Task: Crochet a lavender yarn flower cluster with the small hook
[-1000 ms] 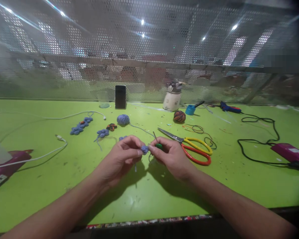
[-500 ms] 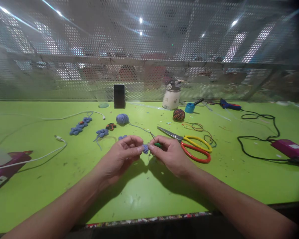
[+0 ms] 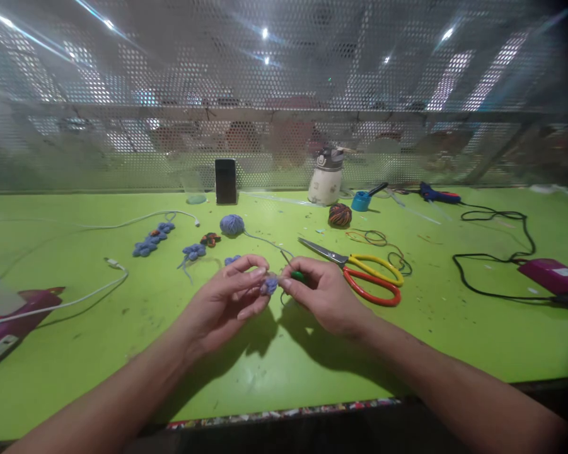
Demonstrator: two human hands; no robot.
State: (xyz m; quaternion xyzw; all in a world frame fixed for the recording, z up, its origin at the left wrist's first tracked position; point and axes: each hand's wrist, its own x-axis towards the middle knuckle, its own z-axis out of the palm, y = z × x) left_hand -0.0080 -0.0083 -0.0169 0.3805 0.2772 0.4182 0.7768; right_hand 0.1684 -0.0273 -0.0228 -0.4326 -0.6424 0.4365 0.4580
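Pinching small fuzzy blue crochet piece (image 3: 269, 286), left hand (image 3: 227, 302), right hand (image 3: 319, 293) gripping green-handled hook (image 3: 297, 274)

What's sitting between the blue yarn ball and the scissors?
In the head view, only a thin blue strand runs from the yarn ball across bare green table toward the hands; the scissors lie right of it.

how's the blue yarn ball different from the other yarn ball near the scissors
The blue yarn ball is one plain blue-purple colour; the striped yarn ball mixes orange with dark strands. A strand trails from the blue one toward the hands, while no strand shows clearly from the striped one. The blue ball lies left of the scissors, the striped one behind them. Both are small, round and rest on the green table.
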